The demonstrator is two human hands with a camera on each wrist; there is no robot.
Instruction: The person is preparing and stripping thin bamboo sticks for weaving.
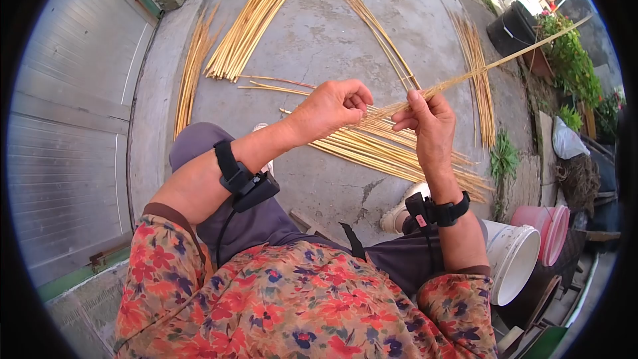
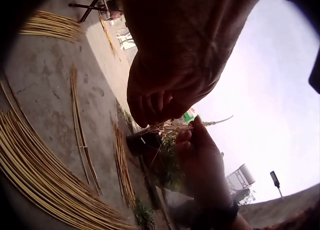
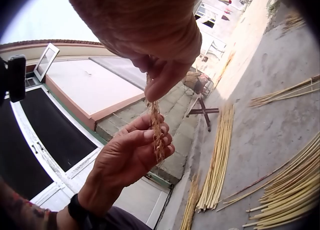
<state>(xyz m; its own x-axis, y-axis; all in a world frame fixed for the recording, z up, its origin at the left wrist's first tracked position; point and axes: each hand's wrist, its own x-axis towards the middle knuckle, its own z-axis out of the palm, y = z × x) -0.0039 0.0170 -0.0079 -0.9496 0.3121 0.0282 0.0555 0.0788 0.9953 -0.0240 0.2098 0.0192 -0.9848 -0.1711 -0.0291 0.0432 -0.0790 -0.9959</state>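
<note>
A dry, straw-coloured stalk (image 1: 512,62) stretches between my hands and runs off to the upper right in the head view. Its frayed, branching end (image 3: 156,121) shows brownish up close in the right wrist view. My left hand (image 1: 330,112) pinches this end, fingers curled. Farther along, my right hand (image 1: 432,123) grips the same stalk between thumb and fingers, with the thumb on top. Beneath both hands, a spread of cut stalks (image 1: 372,153) lies on the concrete, partly hidden by them.
A thick bundle of stalks (image 1: 262,16) lies ahead, with thinner bundles at left (image 1: 193,76) and right (image 1: 480,83). A white bucket (image 1: 525,266) and a pink bucket (image 1: 557,236) stand by my right knee. Beyond are a black bucket (image 1: 513,26) and plants (image 1: 568,63).
</note>
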